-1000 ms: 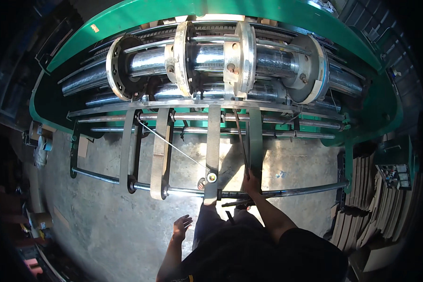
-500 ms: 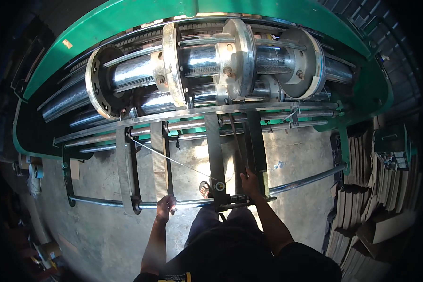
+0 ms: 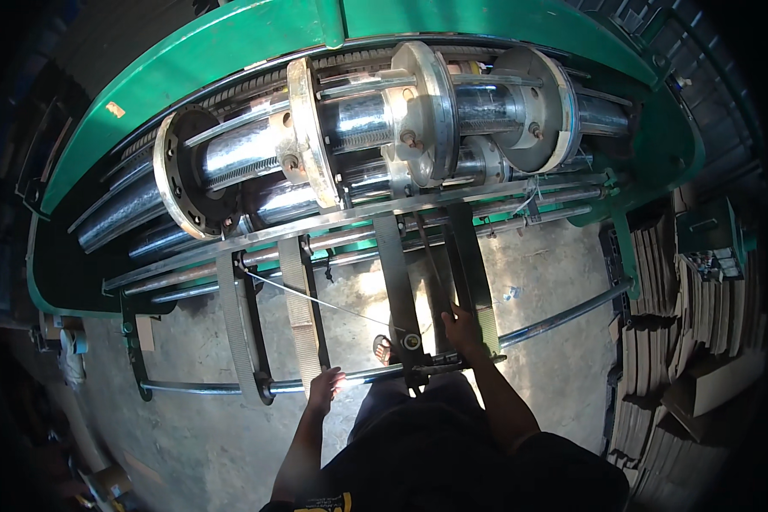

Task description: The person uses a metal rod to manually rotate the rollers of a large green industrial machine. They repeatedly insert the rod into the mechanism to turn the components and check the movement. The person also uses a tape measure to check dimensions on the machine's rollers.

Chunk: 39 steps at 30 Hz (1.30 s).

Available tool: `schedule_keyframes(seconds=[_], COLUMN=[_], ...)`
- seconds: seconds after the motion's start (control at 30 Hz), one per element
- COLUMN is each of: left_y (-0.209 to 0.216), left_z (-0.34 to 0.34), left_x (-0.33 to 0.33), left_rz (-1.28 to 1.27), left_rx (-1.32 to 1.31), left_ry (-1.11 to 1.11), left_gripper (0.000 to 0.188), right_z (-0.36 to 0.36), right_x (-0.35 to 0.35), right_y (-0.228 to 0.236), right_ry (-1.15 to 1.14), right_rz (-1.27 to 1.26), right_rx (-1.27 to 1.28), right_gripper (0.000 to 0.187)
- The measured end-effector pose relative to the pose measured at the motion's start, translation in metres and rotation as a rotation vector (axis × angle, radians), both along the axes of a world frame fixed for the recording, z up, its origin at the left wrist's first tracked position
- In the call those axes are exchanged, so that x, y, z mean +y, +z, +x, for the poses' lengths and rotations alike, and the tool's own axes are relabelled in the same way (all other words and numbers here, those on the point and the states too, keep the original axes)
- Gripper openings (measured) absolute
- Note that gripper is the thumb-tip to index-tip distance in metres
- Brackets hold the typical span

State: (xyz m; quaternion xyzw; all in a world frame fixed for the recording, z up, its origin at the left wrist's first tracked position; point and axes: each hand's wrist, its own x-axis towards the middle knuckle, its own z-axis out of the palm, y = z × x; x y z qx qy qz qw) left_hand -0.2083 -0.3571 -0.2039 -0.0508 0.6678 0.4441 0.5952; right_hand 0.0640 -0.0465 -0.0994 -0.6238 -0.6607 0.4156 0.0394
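Note:
In front of me a machine carries chrome shafts (image 3: 239, 145) with several metal discs (image 3: 310, 128). Belted arms reach from its crossbar (image 3: 350, 216) toward a round metal bar (image 3: 555, 327) near my waist. My left hand (image 3: 322, 391) is closed over that bar at the near end of a beige-belted arm (image 3: 301, 311); the hand hides part of the bar. Further right, my right hand (image 3: 462, 328) closes on the near end of a thin dark strip (image 3: 431, 256), between two dark belts (image 3: 397, 282). A white cord (image 3: 316, 299) slants across the arms.
The green machine frame (image 3: 222, 43) curves around the far side. Stacks of flat cardboard (image 3: 648, 350) stand on the right below a green box (image 3: 710, 226). Concrete floor (image 3: 205, 444) shows beneath the arms, with a sandaled foot (image 3: 383, 348) behind the bar.
The view has shifted slightly, so the machine sits lower. My left hand stays at the bar by the beige-belted arm; my right hand stays at the dark strip.

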Motion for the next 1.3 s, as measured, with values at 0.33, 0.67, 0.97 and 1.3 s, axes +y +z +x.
schedule_keyframes(seconds=[0.33,0.67,0.97,1.3], left_y=[0.014,0.031,0.005,0.013], left_z=[-0.028,-0.025,-0.038,-0.024], left_x=[0.017,0.020,0.014,0.034], left_rz=[0.100,0.089,0.158,0.112], left_rx=[0.020,-0.046,-0.071,-0.004], left_ry=[0.120,0.133,0.088,0.020], left_gripper=[0.040,0.031,0.035,0.039], right_z=[-0.007,-0.019,-0.035,0.017], right_x=[0.006,0.019,0.054,0.008], right_y=[0.003,0.016,0.058,-0.053], right_ry=[-0.195,-0.073,0.162,0.146], right_rz=[-0.280,-0.118,-0.023,-0.083], right_rx=[0.293,0.077,-0.305,-0.074], right_gripper=[0.053,0.060,0.047,0.060])
